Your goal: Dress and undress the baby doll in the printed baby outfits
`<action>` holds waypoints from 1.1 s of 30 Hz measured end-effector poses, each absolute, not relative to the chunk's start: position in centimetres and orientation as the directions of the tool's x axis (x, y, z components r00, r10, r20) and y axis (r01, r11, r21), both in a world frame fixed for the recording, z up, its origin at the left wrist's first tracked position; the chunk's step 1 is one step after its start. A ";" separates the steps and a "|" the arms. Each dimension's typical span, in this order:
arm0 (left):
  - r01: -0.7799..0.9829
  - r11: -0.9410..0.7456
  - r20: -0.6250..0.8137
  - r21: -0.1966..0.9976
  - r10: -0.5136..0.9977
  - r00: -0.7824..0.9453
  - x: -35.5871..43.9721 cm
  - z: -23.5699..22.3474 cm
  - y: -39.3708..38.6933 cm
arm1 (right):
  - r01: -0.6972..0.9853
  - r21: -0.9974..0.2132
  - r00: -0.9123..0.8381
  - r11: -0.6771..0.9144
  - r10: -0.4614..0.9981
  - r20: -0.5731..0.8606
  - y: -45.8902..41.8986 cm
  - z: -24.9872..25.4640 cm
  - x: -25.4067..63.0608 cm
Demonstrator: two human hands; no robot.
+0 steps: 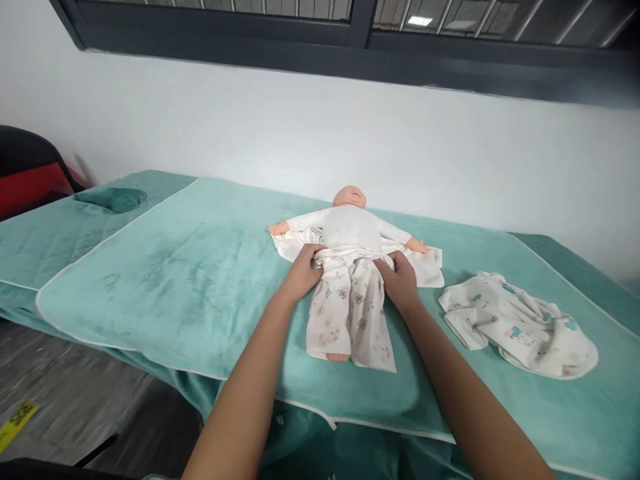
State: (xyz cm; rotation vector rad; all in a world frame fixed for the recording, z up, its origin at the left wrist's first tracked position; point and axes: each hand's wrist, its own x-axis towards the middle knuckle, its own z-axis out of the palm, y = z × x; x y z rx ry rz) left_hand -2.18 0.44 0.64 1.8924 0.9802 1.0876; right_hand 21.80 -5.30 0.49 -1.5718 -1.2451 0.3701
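A baby doll [351, 227] lies on its back with its arms spread, its head toward the wall. White baby pants [333, 310] with a small print cover its legs, and a bit of one foot shows at the left leg opening. My left hand [306, 272] grips the waistband at one side of the doll. On the other side my right hand [399, 279] pinches the same waistband, thumb on top. Beneath the doll's arms a white printed garment [430, 268] is spread out; its middle is hidden by the body.
A crumpled white printed garment [520, 327] lies to the right on the green bed cover [190, 280]. The cover has a face hole [113, 199] at the far left. Behind stand a white wall [225, 127] and a dark window frame [250, 37]. A red and black object [33, 173] is at the left edge.
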 end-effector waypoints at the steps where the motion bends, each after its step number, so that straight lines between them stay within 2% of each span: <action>1: 0.257 -0.449 0.342 0.856 0.863 0.371 -2.1 0.7 0.4 | 0.493 -0.865 0.438 0.089 0.834 0.335 -5.3 0.5 21.6; 5: 0.291 -0.397 0.275 0.870 0.882 0.382 -1.9 1.0 0.3 | 0.440 -0.896 0.421 0.065 0.866 0.270 -5.6 0.6 21.5; 9: 0.290 -0.368 0.274 0.884 0.908 0.318 -1.8 0.7 0.5 | 0.452 -0.886 0.234 0.103 0.945 0.229 -6.2 0.9 21.9; 13: 0.291 -0.395 0.337 0.871 0.913 0.231 -1.8 0.4 0.7 | 0.331 -0.935 0.055 0.126 0.987 0.152 -6.7 1.0 22.2; 16: 0.301 -0.424 0.368 0.854 0.902 0.224 -1.9 0.5 0.5 | 0.381 -0.921 0.087 0.082 0.988 0.124 -7.0 1.0 22.0; 20: 0.370 -0.335 0.285 0.867 0.940 0.185 -2.0 0.9 -0.2 | 0.526 -0.849 0.196 0.047 0.965 0.175 -7.5 1.1 21.2; 24: 0.400 -0.310 0.247 0.862 0.948 0.201 -1.8 1.6 -1.0 | 0.513 -0.856 0.271 0.058 0.936 0.226 -7.6 1.0 21.1; 29: 0.365 -0.270 0.199 0.891 0.955 0.220 -2.1 2.7 -2.8 | 0.429 -0.898 0.158 0.097 0.971 0.181 -8.0 0.9 21.9; 33: 0.196 -0.208 0.143 0.958 0.943 0.301 -3.6 2.6 -5.1 | 0.318 -0.944 -0.005 0.090 0.996 0.093 -9.9 1.0 22.2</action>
